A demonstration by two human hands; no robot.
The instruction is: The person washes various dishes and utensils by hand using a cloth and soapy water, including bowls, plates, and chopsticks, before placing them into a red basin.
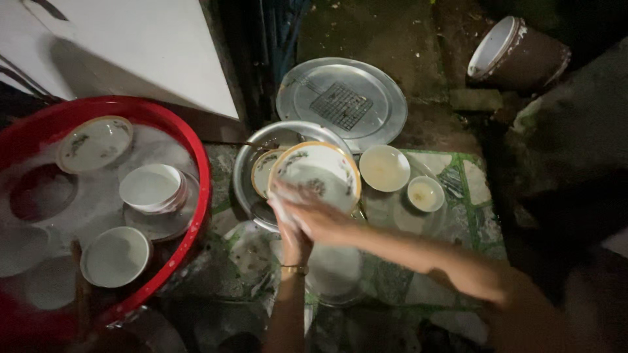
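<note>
The red basin (196, 157) at our left holds sudsy water and crockery — a patterned plate (93, 142) near its far rim, a white bowl (152, 187) in the middle, another bowl (116, 256) nearer us. Ahead, a metal basin (245, 171) holds a second patterned dish (261, 171). Beyond it a round metal tray (366, 85) carries a small wire grid (341, 105). Two empty white bowls — a larger (384, 168), a smaller (425, 193) — sit to the right. Our left hand (292, 236) and right hand (314, 216) are together, both clamped on the gold-rimmed floral plate (317, 171), tilted up over the metal basin.
</note>
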